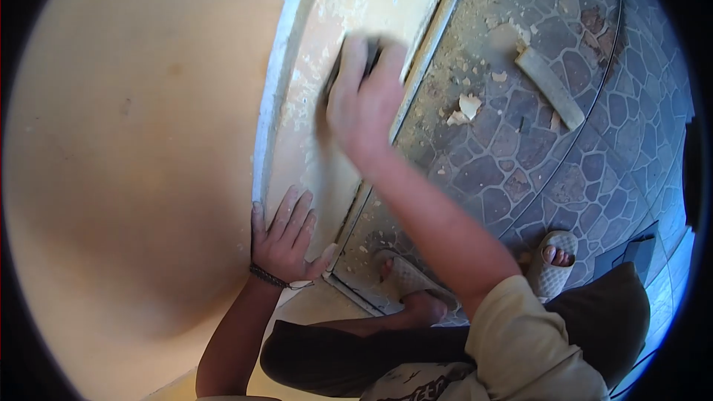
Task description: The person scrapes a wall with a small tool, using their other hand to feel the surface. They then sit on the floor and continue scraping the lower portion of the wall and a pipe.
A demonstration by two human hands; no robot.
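My right hand, smeared by motion, grips a dark flat block against the lower strip of wall, whose paint is patchy and flaking. The block's exact kind is hidden by the fingers and the blur. Lower down the same strip, my left hand lies flat with its fingers spread, dusty at the tips, a dark braided bracelet around the wrist. Its outer edge rests by the pale raised ledge that runs along the strip.
Along the foot of the wall runs a thin pipe. The stone-patterned floor carries paint flakes, a short wooden piece and a thin dark cable. My sandalled feet are close by; a dark grey box-like object stands behind them.
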